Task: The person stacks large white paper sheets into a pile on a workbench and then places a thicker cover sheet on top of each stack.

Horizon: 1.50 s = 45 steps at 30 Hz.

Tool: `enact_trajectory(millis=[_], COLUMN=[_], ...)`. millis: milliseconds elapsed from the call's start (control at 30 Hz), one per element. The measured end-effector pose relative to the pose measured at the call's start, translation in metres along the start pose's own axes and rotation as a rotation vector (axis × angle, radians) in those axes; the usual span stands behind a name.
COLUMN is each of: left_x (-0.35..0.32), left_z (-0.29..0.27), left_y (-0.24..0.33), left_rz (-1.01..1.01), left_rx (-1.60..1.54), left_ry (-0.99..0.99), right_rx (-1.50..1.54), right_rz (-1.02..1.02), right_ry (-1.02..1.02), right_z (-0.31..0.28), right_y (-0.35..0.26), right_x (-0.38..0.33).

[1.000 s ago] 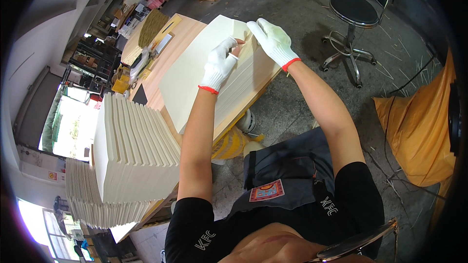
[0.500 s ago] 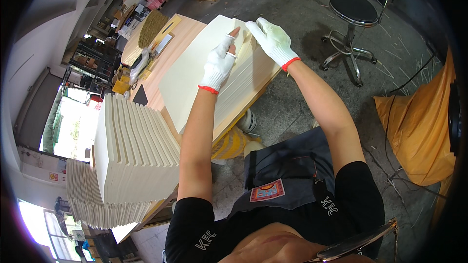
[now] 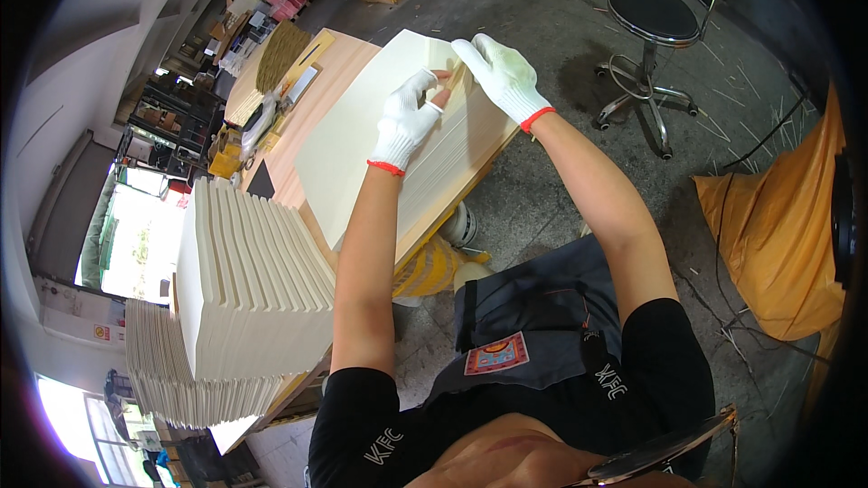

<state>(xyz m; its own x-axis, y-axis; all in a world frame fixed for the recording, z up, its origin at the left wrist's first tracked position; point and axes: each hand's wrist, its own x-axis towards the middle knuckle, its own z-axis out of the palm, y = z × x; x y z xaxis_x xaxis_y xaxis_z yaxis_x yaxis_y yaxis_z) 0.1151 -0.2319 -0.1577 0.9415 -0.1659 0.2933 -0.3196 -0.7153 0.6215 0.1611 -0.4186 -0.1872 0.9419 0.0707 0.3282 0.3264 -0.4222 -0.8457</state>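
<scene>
A slanted stack of large cream-white paper sheets [image 3: 362, 126] lies on the wooden table, its layered edges facing me. My left hand [image 3: 404, 125], in a white knit glove with red cuff and bare thumb and forefinger tips, rests on the top sheet near that edge. Its thumb and forefinger are apart, with nothing seen between them. At the far right corner of the stack my right hand [image 3: 500, 75], gloved alike, grips the sheet edges, thumb on the near side and fingers curled. A narrow tan strip of edge shows beside its thumb; the fingertips are hidden.
Left of my left forearm stands a taller pile of cream sheets [image 3: 262, 307] in staggered bundles. The wooden table [image 3: 334, 68] carries yellow containers and tools farther back. A black swivel stool [image 3: 653, 14] stands at the right, above an orange sheet [image 3: 759, 244] and loose cables.
My left thumb and forefinger have shifted slightly, the forefinger turning more toward the right hand. The pale strip between the hands has tilted toward my right thumb. The right hand moved slightly left.
</scene>
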Motion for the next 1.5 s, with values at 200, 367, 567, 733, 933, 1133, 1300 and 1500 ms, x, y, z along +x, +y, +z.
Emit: enact_trajectory(millis=[200,367,567,733,933,1133,1300,1500], left_x=[-0.002,-0.001,-0.001,-0.003,-0.002,-0.002,-0.002,0.002], left_z=[0.001,0.0,-0.003,0.001,-0.001,-0.003,-0.004,-0.002], left_y=[0.008,0.008,0.013,0.004,0.021,0.009,0.014,-0.002], left_rz=[0.059,-0.004,-0.073,0.088,-0.048,0.015,-0.035,0.094], left_rx=[0.058,0.151,0.055,0.053,0.161,-0.002,-0.051,-0.07], left_ry=[0.037,-0.046,-0.082,0.05,-0.085,-0.067,-0.111,0.008], right_rx=[-0.041,-0.021,-0.002,0.005,0.005,0.062,0.083,0.067], right_rz=[-0.028,0.0,0.012,-0.001,-0.025,0.014,0.041,0.037], right_ry=[0.067,0.0,0.009,0.015,0.052,0.043,0.042,0.033], right_z=[0.007,0.004,0.001,0.001,0.006,0.005,0.004,0.004], right_y=[0.007,0.005,0.002,-0.001,0.01,0.003,0.004,0.002], right_x=[0.003,0.002,0.0,-0.002,0.001,0.0,0.0,0.0])
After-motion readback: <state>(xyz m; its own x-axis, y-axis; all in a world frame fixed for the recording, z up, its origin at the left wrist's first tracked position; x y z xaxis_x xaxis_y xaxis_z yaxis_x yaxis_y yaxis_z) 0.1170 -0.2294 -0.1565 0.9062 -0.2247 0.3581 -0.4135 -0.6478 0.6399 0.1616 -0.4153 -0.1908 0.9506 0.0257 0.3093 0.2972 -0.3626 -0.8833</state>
